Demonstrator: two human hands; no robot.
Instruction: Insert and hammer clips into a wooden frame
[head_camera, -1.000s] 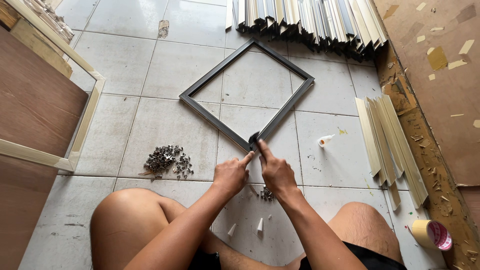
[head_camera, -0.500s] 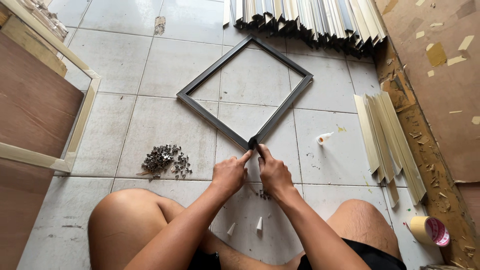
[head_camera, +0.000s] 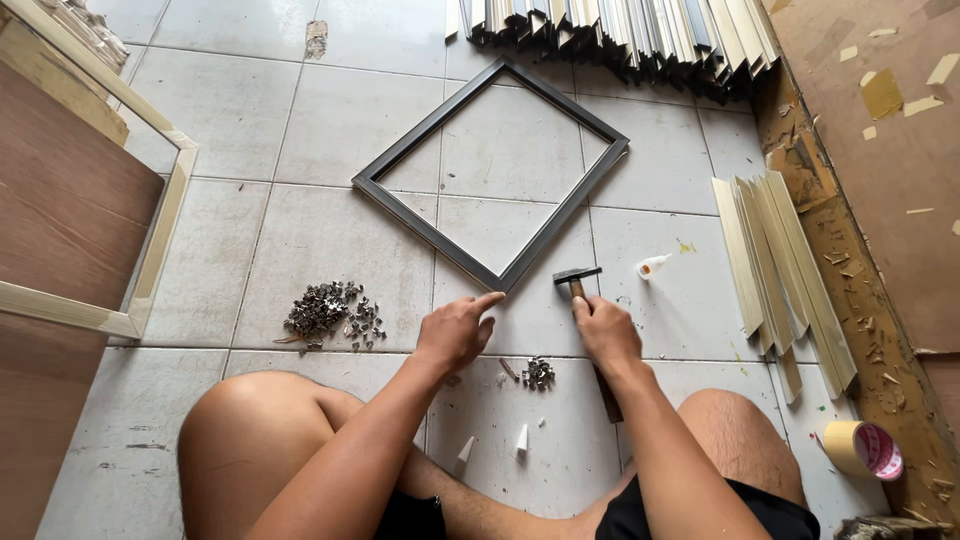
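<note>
A dark square picture frame (head_camera: 400, 160) lies flat on the tiled floor, one corner pointing at me. My left hand (head_camera: 458, 332) rests just short of that near corner, empty, with its fingers stretched and the fingertips almost at the frame. My right hand (head_camera: 606, 333) is closed on the handle of a small hammer (head_camera: 578, 276). The hammer's head sits on the tile just right of the corner, and its handle runs back under my wrist. Both my bare knees frame the bottom of the view.
A heap of small metal fasteners (head_camera: 325, 310) lies left, a smaller cluster (head_camera: 538, 373) between my hands. A white glue bottle (head_camera: 652, 265), pale wood strips (head_camera: 780, 260), stacked mouldings (head_camera: 620, 30), a tape roll (head_camera: 865, 448), two white wedges (head_camera: 520, 438) and a wood-framed panel (head_camera: 150, 250) surround me.
My hands, together at the frame's near corner before, have come apart. The right hand has moved right with the hammer, and the left has opened beside the corner.
</note>
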